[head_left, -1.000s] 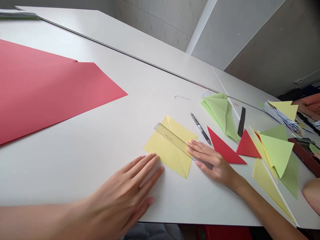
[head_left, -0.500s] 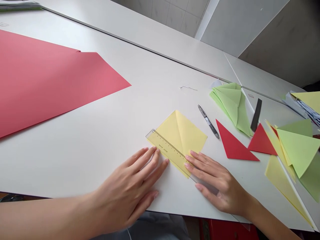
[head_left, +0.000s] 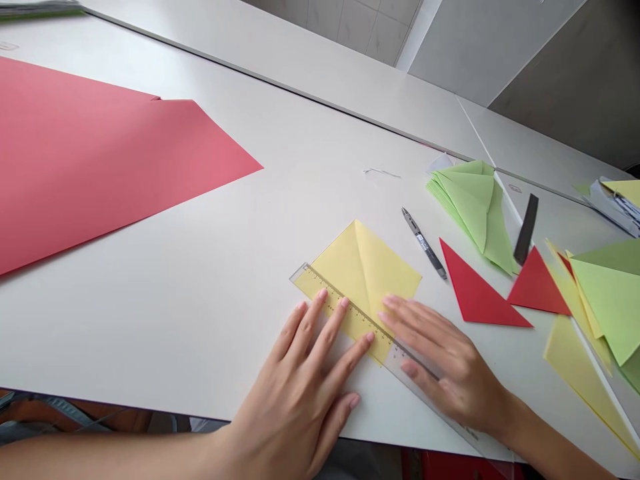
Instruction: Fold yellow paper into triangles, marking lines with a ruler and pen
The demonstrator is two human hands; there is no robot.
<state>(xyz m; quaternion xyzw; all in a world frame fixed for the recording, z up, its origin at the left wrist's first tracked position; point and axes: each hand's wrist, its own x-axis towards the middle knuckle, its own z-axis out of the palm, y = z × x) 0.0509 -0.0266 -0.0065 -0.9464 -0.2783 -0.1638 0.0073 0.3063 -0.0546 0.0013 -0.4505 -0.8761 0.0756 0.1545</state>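
Observation:
A creased yellow paper [head_left: 367,267] lies on the white table with a clear ruler [head_left: 345,300] laid across its lower left part. My left hand [head_left: 315,380] presses the ruler down with spread fingertips. Over the ruler's right portion, my right hand [head_left: 445,367] hovers or rests, its fingers stretched and slightly blurred; whether it touches the ruler I cannot tell. Part of the ruler is hidden under that hand, and its far end runs past the table's front edge. A grey pen [head_left: 424,243] lies just beyond the paper, to the right.
A large red sheet [head_left: 110,160] covers the left side. On the right are red paper triangles [head_left: 480,293], folded green papers [head_left: 467,207], a dark strip-like object [head_left: 527,230], a yellow translucent sheet [head_left: 585,373] and more green paper [head_left: 610,293]. A thin white thread [head_left: 381,173] lies farther back.
My left hand has moved right and up onto the ruler, its fingers spreading. My right hand has shifted slightly right, off the paper's corner. The view has shifted a little.

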